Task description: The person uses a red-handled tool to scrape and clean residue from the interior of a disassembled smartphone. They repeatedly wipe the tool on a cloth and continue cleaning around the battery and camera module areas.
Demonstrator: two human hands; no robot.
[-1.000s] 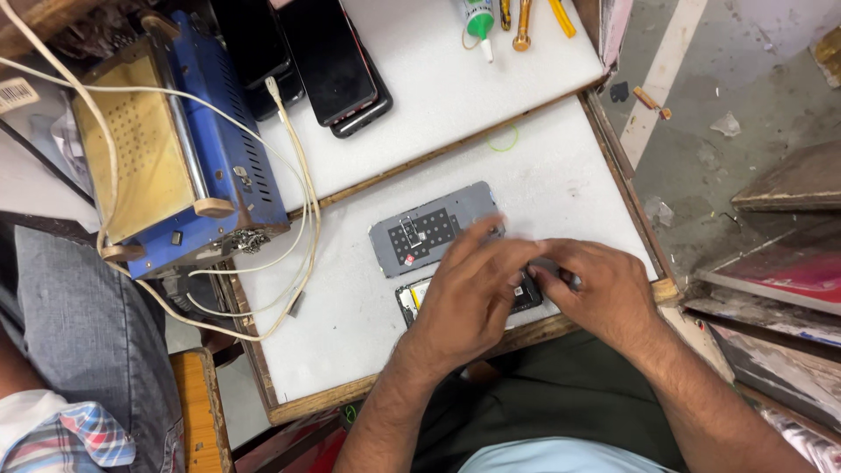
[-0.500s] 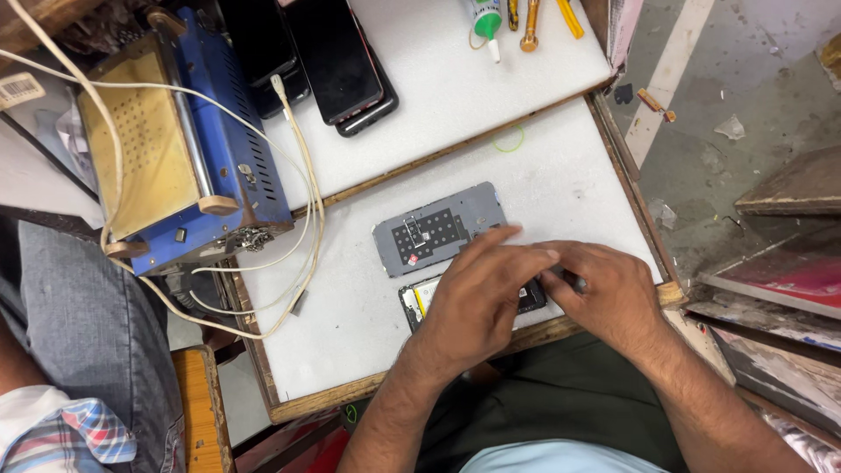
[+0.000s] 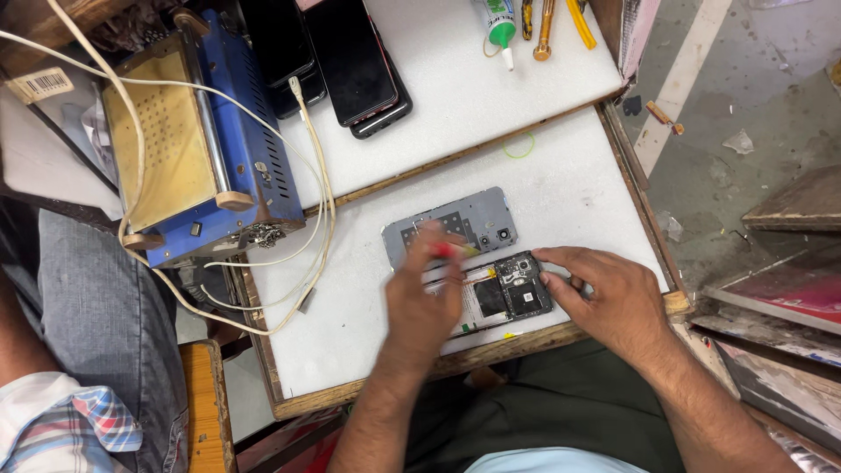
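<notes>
Left hand [image 3: 425,302], blurred, pinches a small red-tipped tool [image 3: 448,250] above the opened phone [image 3: 499,293]. Right hand [image 3: 604,293] lies fingers-down on the phone's right end, pinning it. Back cover [image 3: 451,228] is already off and lies just beyond, touching the phone; board and battery exposed, internals still in place. Phone sits close to the near wooden edge of the white table [image 3: 350,298]. Open room left; cables [image 3: 307,210] and blue machine [image 3: 188,149] farther left.

White barcode label [image 3: 42,84] upper left; dark phone screens [image 3: 350,57] beside.
</notes>
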